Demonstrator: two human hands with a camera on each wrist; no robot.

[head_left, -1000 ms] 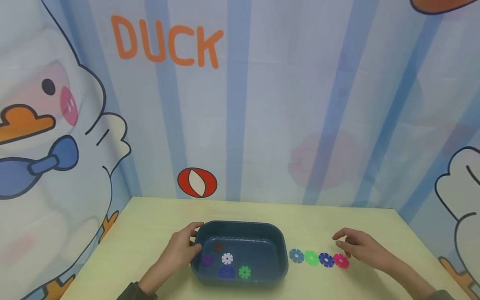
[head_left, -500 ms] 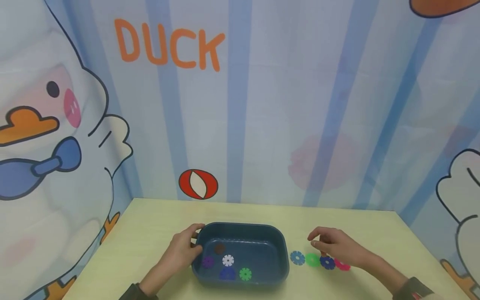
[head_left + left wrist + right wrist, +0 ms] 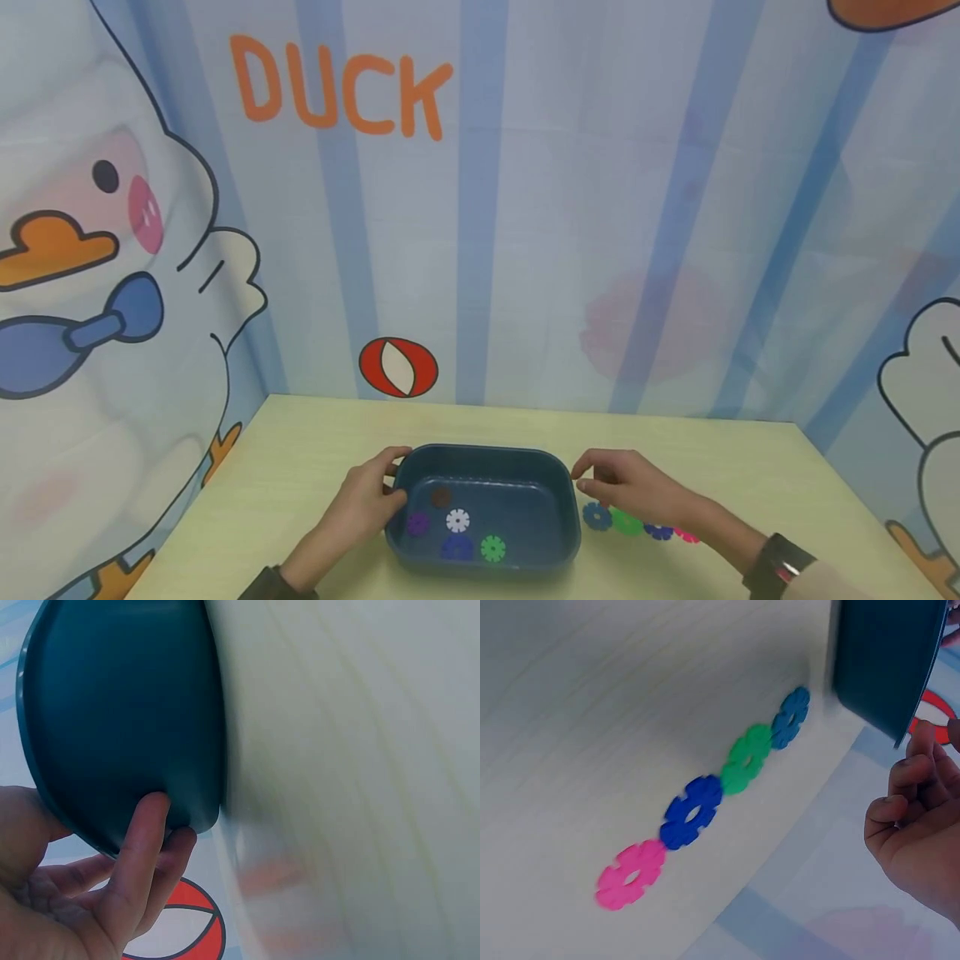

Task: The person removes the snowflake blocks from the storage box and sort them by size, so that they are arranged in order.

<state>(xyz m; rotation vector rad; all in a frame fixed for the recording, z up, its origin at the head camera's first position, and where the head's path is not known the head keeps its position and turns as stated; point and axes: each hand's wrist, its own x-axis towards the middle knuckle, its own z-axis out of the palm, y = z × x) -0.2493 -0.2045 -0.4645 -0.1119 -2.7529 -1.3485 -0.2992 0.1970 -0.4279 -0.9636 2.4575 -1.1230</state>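
While the left hand (image 3: 365, 496) grips the tub (image 3: 525, 517), the loose right hand (image 3: 637, 485) holds nothing, near its other end. Four discs (image 3: 709, 791) lie beside that hand on the bench (image 3: 337, 427); other discs (image 3: 450, 521) sit in the tub.

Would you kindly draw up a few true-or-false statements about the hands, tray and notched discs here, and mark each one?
1. The left hand grips the dark blue tray. True.
2. The pink notched disc lies inside the tray. False: it lies on the table.
3. The right hand is near the tray's right end. True.
4. The white notched disc is inside the tray. True.
5. In the row outside, green is nearest the tray. False: the light blue notched disc is.
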